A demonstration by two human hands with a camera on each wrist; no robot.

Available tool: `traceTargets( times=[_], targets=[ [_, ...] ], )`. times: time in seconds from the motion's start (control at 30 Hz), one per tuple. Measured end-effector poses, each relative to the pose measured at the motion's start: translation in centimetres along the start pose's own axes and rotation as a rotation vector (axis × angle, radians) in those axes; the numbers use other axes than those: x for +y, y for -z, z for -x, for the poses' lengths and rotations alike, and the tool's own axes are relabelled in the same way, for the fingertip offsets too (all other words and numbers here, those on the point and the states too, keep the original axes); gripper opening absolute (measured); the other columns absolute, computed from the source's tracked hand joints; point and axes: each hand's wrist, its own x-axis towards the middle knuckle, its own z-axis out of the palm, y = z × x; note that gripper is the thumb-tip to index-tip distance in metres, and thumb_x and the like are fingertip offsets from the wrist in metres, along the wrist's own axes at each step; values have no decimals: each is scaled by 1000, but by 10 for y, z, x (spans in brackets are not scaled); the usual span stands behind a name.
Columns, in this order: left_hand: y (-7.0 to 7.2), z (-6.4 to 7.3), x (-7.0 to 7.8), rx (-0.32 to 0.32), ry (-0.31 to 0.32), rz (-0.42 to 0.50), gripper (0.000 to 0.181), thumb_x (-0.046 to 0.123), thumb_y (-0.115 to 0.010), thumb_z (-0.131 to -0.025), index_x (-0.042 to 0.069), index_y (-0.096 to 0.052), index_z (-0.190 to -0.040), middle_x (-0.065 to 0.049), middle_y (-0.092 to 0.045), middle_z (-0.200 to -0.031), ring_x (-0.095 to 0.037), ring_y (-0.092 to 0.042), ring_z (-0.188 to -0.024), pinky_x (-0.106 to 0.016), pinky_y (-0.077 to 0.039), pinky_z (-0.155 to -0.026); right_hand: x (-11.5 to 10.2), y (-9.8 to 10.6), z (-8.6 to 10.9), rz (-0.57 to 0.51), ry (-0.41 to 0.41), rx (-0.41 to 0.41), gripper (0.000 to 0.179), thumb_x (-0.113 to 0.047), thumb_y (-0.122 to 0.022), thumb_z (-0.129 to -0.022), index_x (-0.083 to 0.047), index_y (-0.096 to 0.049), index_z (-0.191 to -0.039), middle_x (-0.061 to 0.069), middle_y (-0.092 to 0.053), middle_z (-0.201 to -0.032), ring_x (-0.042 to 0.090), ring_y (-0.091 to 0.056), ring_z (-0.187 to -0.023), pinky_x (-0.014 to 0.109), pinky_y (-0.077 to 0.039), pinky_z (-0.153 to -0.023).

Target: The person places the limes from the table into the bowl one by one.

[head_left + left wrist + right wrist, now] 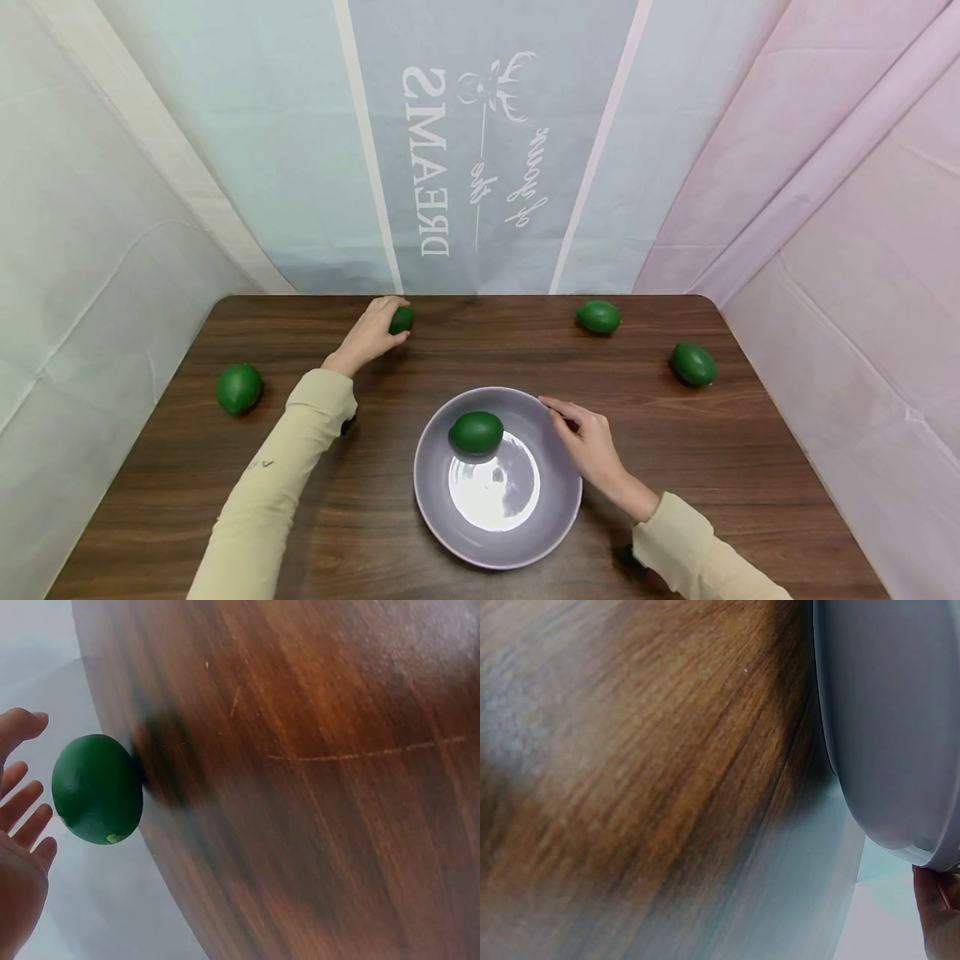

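Observation:
My left hand [372, 329] is at the table's far edge, its spread fingers around a dark green lime [402, 320]. In the left wrist view a gap shows between the fingers [28, 802] and that lime [97, 789], which sits on the wood. A wide, shallow purple-grey bowl [491, 558] stands near the front middle of the table with one lime [477, 432] lying inside it. At the bowl's right rim my right hand [588, 442] pinches the edge between thumb and fingers. The right wrist view shows the fingertips [928, 889] on the rim, beside the bowl's outer wall [892, 735].
On the left of the brown wooden table [360, 517] lies another lime [239, 388]. Two more limes lie at the right: one lime [598, 317] by the far edge, the other lime [693, 364] nearer the right edge. Printed cloth [480, 167] hangs behind the table.

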Motion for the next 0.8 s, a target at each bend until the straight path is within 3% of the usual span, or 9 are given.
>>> traceTargets(
  times=[0.33,0.8],
  targets=[
    [-5,-3,-7,24,-8,-6,53,11,-67,-81,0,-44,-128,-20,-43,-129,-35,-34,-121,-49,-39,-90,-1,0,0,-5,-8,-4,23,0,-61,-83,-10,-71,-101,0,-69,-92,3,-54,-69,12,-43,-59],
    [-10,-5,-9,18,40,0,53,12,-67,-82,-2,-45,-128,-20,-43,-130,-36,-33,-122,-51,-37,-91,-1,0,0,-13,-4,0,22,1,-61,-83,-10,-71,-101,1,-69,-92,3,-54,-69,12,-43,-59]
  ],
)
